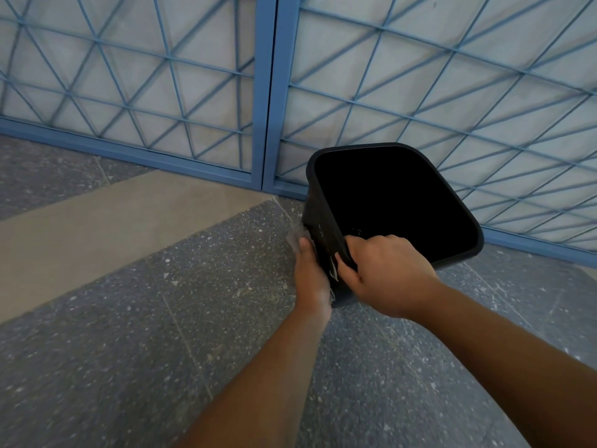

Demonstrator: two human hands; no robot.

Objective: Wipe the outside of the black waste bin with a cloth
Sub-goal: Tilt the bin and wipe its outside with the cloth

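On the far left a blue metal grille (129, 76) runs along the back of the scene, its frame meeting a speckled grey stone floor (113, 350) that is crossed by a paler beige band (113, 215). None of this plays a part in the job.

Moving right, the left hand (311, 276) lies flat against the near left wall of the black waste bin (397, 205), fingers straight and pointing away from the person. Under the palm is a pale grey cloth (295, 237), with a corner showing beyond the fingertips. The hand is open and pressing, not pinching, which I take as the wiping stroke itself: a flat palm spreads the cloth over more of the wall.

Right of that, the right hand (384, 273) grips the bin's near rim, fingers curled over the edge and into the opening, thumb on the outside. It seems to serve as the anchor, so that the push of the cloth does not shove the bin away.

The bin sits right of centre, close to the grille, tilted with its mouth facing up towards the camera. Whether its base touches the floor is hidden. The tilt probably brings the left wall within reach.
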